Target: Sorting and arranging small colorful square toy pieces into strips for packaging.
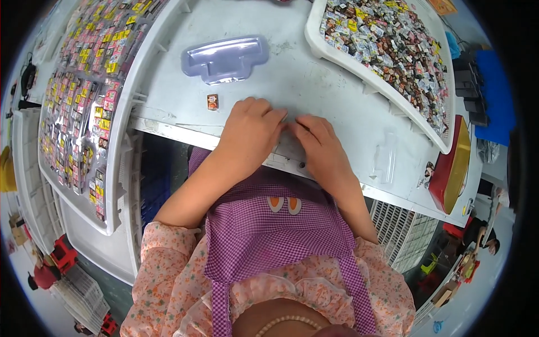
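Observation:
Close to the table's front edge, my left hand (251, 132) and my right hand (325, 150) face each other with a narrow gap between their fingertips. The fingers of both are curled in, and whatever they hold, if anything, is hidden. Left of my left hand, a tiny brown box (212, 101) with a printed front lies on the white table (303, 73). Beyond it is a clear plastic blister tray (224, 60) with a stepped outline. A clear, narrow plastic piece (386, 157) lies to the right of my right hand.
A white crate (382, 81) at the far right holds many tiny printed boxes. On the left, a large white rack (130, 95) carries filled blister packs. A red and gold box (451, 168) stands at the right table edge. Other people are in the background at both sides.

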### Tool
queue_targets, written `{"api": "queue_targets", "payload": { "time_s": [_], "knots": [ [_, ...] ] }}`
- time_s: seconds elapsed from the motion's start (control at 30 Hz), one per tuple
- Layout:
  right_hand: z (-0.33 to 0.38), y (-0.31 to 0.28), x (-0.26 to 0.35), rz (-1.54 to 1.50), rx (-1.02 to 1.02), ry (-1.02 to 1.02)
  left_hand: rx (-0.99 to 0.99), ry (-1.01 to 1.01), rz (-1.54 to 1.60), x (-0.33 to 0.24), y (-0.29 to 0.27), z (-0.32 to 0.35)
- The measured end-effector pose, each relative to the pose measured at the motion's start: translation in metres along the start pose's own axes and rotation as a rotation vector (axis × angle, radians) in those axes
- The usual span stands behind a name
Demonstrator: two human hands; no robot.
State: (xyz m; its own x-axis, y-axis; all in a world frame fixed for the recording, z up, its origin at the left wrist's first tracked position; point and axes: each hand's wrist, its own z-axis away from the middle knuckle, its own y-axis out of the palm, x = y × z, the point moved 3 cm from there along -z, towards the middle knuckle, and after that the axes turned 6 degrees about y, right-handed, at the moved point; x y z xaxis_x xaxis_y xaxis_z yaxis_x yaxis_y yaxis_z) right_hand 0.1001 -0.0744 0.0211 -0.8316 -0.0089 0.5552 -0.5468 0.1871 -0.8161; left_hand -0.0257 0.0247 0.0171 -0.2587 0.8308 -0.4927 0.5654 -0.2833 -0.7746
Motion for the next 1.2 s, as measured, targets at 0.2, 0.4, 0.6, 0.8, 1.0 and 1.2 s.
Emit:
{"api": "queue_targets", "payload": {
  "time_s": [0.2, 0.4, 0.6, 0.8, 1.0, 1.2],
  "knots": [
    [0.006, 0.002, 0.0, -0.031, -0.016, -0.036, 0.092, 0.021, 0.109, 0.004, -0.008, -0.002],
    [0.005, 0.009, 0.005, -0.029, 0.055, -0.163, 0.145, 0.09, 0.228, 0.009, -0.014, 0.0],
    [0.015, 0.008, 0.012, -0.059, 0.018, -0.153, 0.18, 0.091, 0.227, 0.007, -0.013, 0.001],
    [0.02, 0.015, 0.017, -0.12, 0.03, -0.103, 0.256, 0.07, 0.175, 0.009, -0.016, -0.001],
    [0.02, -0.002, 0.006, -0.315, -0.054, 0.12, 0.209, 0.075, 0.283, 0.012, -0.016, 0.0],
    [0.03, -0.011, 0.017, -0.325, -0.019, 0.163, 0.19, 0.071, 0.236, 0.012, -0.017, 0.006]
  ]
}}
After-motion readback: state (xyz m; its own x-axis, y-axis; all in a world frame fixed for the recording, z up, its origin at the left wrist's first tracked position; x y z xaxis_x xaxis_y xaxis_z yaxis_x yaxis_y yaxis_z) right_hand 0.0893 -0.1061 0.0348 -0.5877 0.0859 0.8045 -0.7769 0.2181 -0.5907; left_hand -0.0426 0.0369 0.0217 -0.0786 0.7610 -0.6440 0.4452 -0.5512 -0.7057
